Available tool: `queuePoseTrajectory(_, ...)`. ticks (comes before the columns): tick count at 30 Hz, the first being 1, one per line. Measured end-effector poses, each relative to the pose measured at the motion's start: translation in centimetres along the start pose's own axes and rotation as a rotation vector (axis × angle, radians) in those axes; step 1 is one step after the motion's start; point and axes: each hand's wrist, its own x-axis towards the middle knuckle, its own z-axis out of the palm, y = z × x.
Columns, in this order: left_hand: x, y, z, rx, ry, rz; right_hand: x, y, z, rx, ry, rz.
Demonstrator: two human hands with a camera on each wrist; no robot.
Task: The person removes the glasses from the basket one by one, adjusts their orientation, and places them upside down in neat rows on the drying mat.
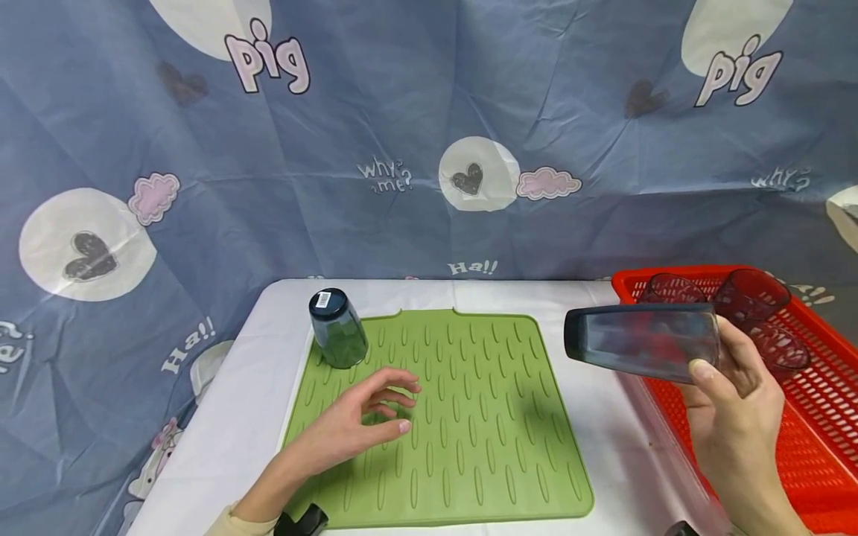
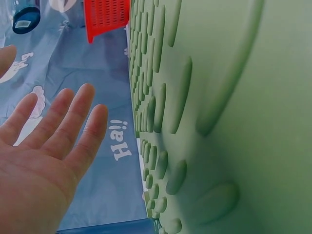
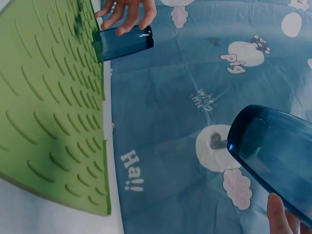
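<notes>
1. Blue printed cloth (image 1: 402, 238) hangs behind everything, lettered "pig" and "Ha!!".
2. A white table (image 1: 214, 447) spreads before me.
3. On it lies a green ridged mat (image 1: 462, 439).
4. To my right is a red basket (image 1: 824, 387) with see-through cups (image 1: 751, 294) inside.
5. My right hand (image 1: 733, 409) grips a blue glass (image 1: 643, 339) near its rim; it is sideways in the air, dark base pointing left.
6. My left hand (image 1: 355, 420) is above the mat, fingers loosely bent, thumb wide apart, holding nothing.
7. An upside-down tumbler (image 1: 342, 335) stands on the mat's far left corner, a white label (image 1: 323, 300) on its base.
</notes>
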Motion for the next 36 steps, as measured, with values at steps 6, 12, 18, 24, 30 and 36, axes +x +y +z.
queuePoseTrajectory(6, 0.0, 0.0, 0.0, 0.002, -0.001, 0.0, 0.0, 0.7, 0.3, -0.015, 0.009, 0.003)
queuePoseTrajectory(12, 0.0, 0.0, 0.0, -0.002, 0.0, 0.003, 0.1, 1.2, 0.7, 0.006, -0.006, 0.003)
queuePoseTrajectory(18, 0.1, 0.0, 0.1, 0.006, 0.008, 0.018, 0.1, 1.5, 0.8, -0.022, -0.024, 0.003)
queuePoseTrajectory(24, 0.0, 0.0, 0.1, 0.007, 0.023, 0.018, 0.0, 1.8, 1.1, -0.089, -0.017, 0.026)
queuePoseTrajectory(30, 0.0, 0.0, 0.2, -0.002, 0.04, 0.001, 0.0, 2.3, 0.7, -0.039, -0.056, 0.061)
queuePoseTrajectory(36, 0.2, 0.2, 0.5, 0.001, 0.056, -0.008, -0.2, 2.7, 0.8, -0.089, -0.068, 0.083)
